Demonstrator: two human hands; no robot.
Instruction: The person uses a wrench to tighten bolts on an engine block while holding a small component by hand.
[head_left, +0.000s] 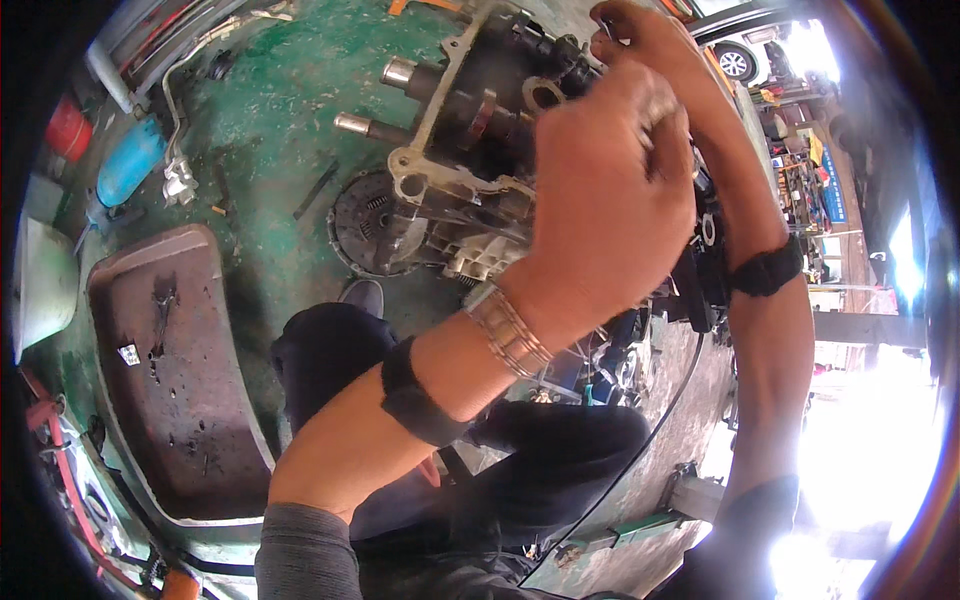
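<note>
An open metal engine or gearbox housing (425, 130) with a pale flange rim stands in front of me, with metal stubs sticking out to its left. My left hand (615, 190), with a metal watch (508, 330) at the wrist, is raised over the right part of the housing. Its fingers are curled closed, and what they hold, if anything, is hidden. Farther away, at the upper edge, my right hand (645, 35) has its fingers bent together above the housing's far side. Anything in that pinch is too small to name.
On the green floor lies a round clutch part (365, 220), below the housing. A brown drip tray (228, 335) on the left holds tools and small dark bits. Beyond it are a blue cylinder (130, 162) and a red container (68, 130). A black cable (668, 415) runs right of my legs.
</note>
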